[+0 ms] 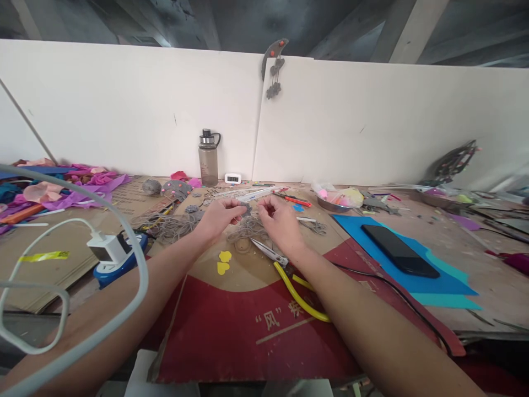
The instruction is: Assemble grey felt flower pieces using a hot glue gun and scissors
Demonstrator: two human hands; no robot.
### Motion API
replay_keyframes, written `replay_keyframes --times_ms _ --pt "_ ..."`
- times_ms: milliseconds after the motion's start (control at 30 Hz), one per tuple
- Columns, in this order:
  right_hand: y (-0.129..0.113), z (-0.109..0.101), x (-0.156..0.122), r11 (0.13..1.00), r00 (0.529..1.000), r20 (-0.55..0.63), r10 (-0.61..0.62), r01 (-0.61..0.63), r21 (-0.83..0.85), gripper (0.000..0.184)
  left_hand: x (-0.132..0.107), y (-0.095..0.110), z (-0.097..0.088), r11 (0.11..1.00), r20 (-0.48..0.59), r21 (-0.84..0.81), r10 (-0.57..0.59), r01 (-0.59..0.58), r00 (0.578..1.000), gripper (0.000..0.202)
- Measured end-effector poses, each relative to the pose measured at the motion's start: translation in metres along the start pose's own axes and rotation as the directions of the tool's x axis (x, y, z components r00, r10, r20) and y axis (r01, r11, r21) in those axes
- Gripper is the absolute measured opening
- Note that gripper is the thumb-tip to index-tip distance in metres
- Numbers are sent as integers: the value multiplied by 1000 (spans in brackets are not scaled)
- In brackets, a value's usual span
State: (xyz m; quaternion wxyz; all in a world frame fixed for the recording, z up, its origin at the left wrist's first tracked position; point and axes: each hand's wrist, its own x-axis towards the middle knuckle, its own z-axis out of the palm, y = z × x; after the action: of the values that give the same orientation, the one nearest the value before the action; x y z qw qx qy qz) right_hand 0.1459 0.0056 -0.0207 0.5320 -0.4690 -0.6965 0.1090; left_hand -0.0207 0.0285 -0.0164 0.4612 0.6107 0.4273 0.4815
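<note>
Both my hands are raised over the middle of the cardboard sheet, a short gap apart. My left hand [223, 218] is closed in a pinch on a small grey piece [248, 209], flower-like in outline. My right hand [280, 221] also has its fingertips pinched together; what they hold, if anything, is too small to make out. Below them lies a loose tangle of grey yarn [248, 229]. Yellow-handled scissors [301, 298] rest beside my right wrist, blades pointing toward the yarn. Two small yellow cut-outs [223, 263] lie on the cardboard [215, 325] nearer to me.
A white cable [142, 275] loops across the left foreground by a blue power strip [119, 264]. At right a black phone [399, 249] lies on blue sheets [444, 281]. A bottle [209, 160] and small clock [233, 178] stand by the white partition [124, 110]. Coloured scraps [78, 184] pile up left.
</note>
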Motion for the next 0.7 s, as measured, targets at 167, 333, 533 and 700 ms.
replay_keyframes --times_ms 167,333,533,700 --pt "2 1 -2 985 993 48 -106 111 -129 10 -4 2 2 987 14 131 94 -95 996 18" --pt "1 2 -2 980 996 36 -82 87 -179 7 -6 4 4 982 36 146 112 -116 993 15" --pt "3 3 2 982 989 12 150 -151 116 7 -4 5 4 993 43 -104 -47 52 998 18" --pt "8 4 7 843 948 -45 316 -259 471 5 -5 8 4 951 84 -272 -130 148 988 21"
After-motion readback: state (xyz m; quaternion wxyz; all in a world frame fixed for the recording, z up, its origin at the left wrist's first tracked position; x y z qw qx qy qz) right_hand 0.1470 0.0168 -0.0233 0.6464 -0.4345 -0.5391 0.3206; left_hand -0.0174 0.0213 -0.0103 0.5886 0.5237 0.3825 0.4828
